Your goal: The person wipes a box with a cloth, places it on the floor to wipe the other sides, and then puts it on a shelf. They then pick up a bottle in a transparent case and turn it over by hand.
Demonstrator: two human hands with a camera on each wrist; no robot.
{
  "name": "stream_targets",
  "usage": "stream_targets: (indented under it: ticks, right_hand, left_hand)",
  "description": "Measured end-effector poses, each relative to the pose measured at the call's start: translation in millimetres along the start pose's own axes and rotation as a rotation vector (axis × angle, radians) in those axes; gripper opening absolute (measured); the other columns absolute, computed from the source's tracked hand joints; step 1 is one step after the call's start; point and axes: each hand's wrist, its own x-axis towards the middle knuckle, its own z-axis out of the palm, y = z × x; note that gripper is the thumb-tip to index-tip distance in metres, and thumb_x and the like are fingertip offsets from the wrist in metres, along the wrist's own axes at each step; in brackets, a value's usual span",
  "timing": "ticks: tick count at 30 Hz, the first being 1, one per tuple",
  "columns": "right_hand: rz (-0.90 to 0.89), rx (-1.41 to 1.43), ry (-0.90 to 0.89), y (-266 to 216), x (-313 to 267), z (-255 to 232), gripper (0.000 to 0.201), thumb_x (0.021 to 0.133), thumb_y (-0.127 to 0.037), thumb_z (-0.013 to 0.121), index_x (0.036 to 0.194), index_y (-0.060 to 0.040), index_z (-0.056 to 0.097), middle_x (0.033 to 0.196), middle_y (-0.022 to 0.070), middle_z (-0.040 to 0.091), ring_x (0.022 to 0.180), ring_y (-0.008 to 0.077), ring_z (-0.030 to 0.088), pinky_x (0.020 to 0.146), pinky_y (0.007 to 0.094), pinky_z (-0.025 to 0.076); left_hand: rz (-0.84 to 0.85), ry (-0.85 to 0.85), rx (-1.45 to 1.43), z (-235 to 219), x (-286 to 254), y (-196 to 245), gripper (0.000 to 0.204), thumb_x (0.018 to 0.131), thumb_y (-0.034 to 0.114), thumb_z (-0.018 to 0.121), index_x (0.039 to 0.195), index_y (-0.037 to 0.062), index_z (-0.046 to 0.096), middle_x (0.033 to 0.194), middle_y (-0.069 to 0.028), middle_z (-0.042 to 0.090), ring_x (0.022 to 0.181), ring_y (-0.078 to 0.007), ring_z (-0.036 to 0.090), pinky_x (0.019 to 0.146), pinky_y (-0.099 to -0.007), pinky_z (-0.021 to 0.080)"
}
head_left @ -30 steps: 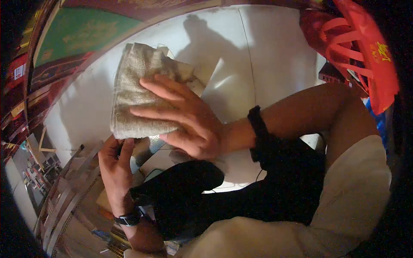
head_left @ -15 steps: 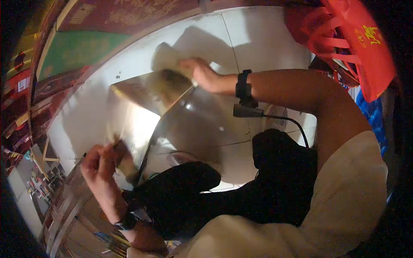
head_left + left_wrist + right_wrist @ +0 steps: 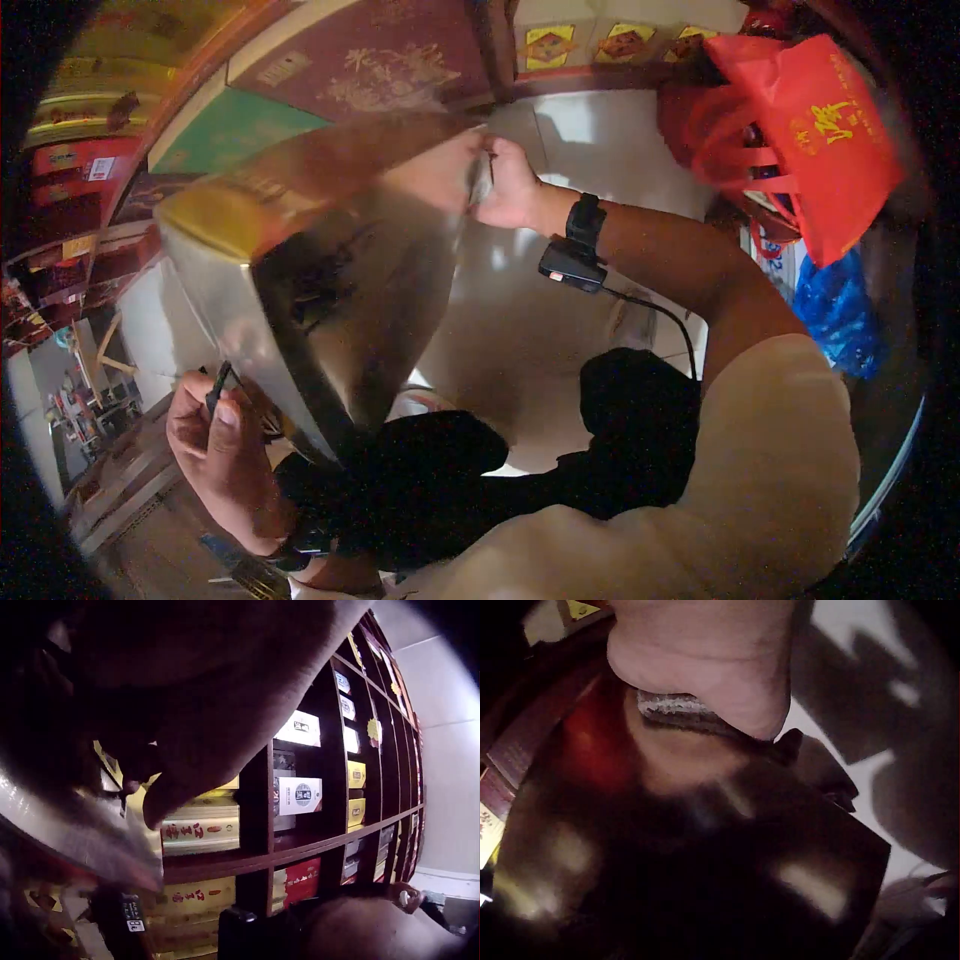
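Observation:
A large, shiny metal box-shaped thing [image 3: 350,300] with mirror-like faces is tilted up in front of the body in the head view. My right hand [image 3: 512,185] grips its far right edge, around a small greyish, rough-looking piece. In the right wrist view that piece [image 3: 676,706] lies under the hand, against the dark reflecting face. My left hand [image 3: 225,450] is at the lower left edge, with thumb and fingers pinching a small black part [image 3: 218,385] there. Close up in the left wrist view, the curved metal surface [image 3: 82,832] shines beside the left hand.
To the right, a red bag [image 3: 820,150] with yellow lettering stands above a blue plastic bag [image 3: 840,310]. Large dark red and green boxes [image 3: 380,60] line the back. Shelves of packaged boxes [image 3: 300,795] stand by the left hand. Pale floor tiles [image 3: 540,300] lie below.
The right hand lay on a folded beige cloth over the metal thing; the cloth no longer shows in the head view. The metal thing has been raised and turned, with both hands at its edges.

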Motion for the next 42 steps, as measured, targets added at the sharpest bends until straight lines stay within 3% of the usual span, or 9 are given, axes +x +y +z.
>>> stream_targets:
  ticks: [6,13,16,20,21,23,26,34,42]
  right_hand:
    - [0.009,-0.099,-0.016,-23,-2,18,0.049,0.097,-0.048,0.050,0.132,-0.0166,0.061,0.139,0.0109,0.059,0.131,0.0308,0.053,0.112,0.0556,0.039]
    - [0.222,-0.027,0.055,100,-10,-27,0.060,0.097,-0.054,0.050,0.142,-0.0150,0.051,0.148,0.0110,0.047,0.135,0.0316,0.047,0.114,0.0532,0.038]
    - [0.302,-0.103,-0.311,133,-16,-46,0.069,0.094,-0.057,0.053,0.148,-0.0154,0.044,0.154,0.0115,0.042,0.139,0.0336,0.045,0.116,0.0535,0.037]
    - [0.588,-0.001,0.424,176,-39,-57,0.066,0.092,-0.055,0.058,0.143,-0.0143,0.052,0.147,0.0107,0.051,0.136,0.0317,0.049,0.115,0.0533,0.040]
    - [0.640,-0.013,0.413,181,-42,-62,0.065,0.092,-0.054,0.057,0.143,-0.0140,0.052,0.146,0.0107,0.052,0.135,0.0316,0.050,0.114,0.0532,0.040]
    - [0.748,-0.063,0.316,192,-48,-71,0.063,0.093,-0.054,0.056,0.142,-0.0134,0.053,0.145,0.0107,0.053,0.133,0.0313,0.051,0.113,0.0529,0.041]
    - [0.852,-0.143,0.199,204,-49,-80,0.061,0.094,-0.052,0.054,0.140,-0.0125,0.055,0.142,0.0108,0.055,0.131,0.0308,0.053,0.112,0.0526,0.042]
    - [0.936,-0.289,-0.013,235,-41,-85,0.056,0.098,-0.050,0.050,0.136,-0.0101,0.058,0.136,0.0108,0.061,0.124,0.0296,0.058,0.109,0.0517,0.046]
    - [0.692,-0.279,-0.007,201,-5,-77,0.053,0.101,-0.047,0.045,0.132,-0.0077,0.062,0.130,0.0108,0.066,0.117,0.0285,0.063,0.106,0.0507,0.049]
  left_hand:
    - [-0.067,0.031,-0.111,10,-25,18,0.026,0.095,0.025,0.073,0.093,0.0060,0.054,0.070,-0.0010,0.061,0.054,-0.0044,0.044,0.050,-0.0195,0.028]
    - [-0.042,0.351,-0.039,-28,-22,26,0.031,0.097,0.034,0.068,0.103,0.0054,0.057,0.068,0.0080,0.044,0.053,0.0012,0.037,0.046,-0.0184,0.023]
    - [-0.222,0.013,-0.179,-56,-23,12,0.039,0.106,0.027,0.055,0.130,-0.0037,0.058,0.121,-0.0118,0.063,0.119,-0.0203,0.057,0.108,-0.0350,0.039]
    - [-0.253,0.171,-0.192,-46,-33,7,0.040,0.105,0.030,0.055,0.127,-0.0031,0.058,0.121,-0.0108,0.063,0.119,-0.0203,0.055,0.109,-0.0361,0.038]
    - [-0.201,0.219,-0.127,-34,-30,11,0.041,0.100,0.035,0.063,0.117,-0.0016,0.059,0.094,-0.0004,0.053,0.085,-0.0089,0.043,0.077,-0.0271,0.028]
    - [-0.155,0.271,-0.060,-18,-27,9,0.044,0.095,0.040,0.070,0.107,-0.0001,0.059,0.067,0.0100,0.043,0.051,0.0025,0.031,0.045,-0.0182,0.018]
    - [-0.076,0.378,-0.073,-18,-27,4,0.046,0.095,0.039,0.071,0.109,-0.0036,0.060,0.067,0.0090,0.045,0.055,0.0012,0.034,0.053,-0.0173,0.023]
    - [-0.040,0.120,0.026,-29,-25,0,0.058,0.088,0.041,0.078,0.109,-0.0102,0.059,0.068,0.0065,0.048,0.058,-0.0018,0.035,0.062,-0.0194,0.023]
    - [-0.192,0.035,-0.121,-36,-32,4,0.052,0.088,0.034,0.077,0.108,-0.0081,0.055,0.074,-0.0009,0.057,0.059,-0.0041,0.044,0.056,-0.0222,0.032]
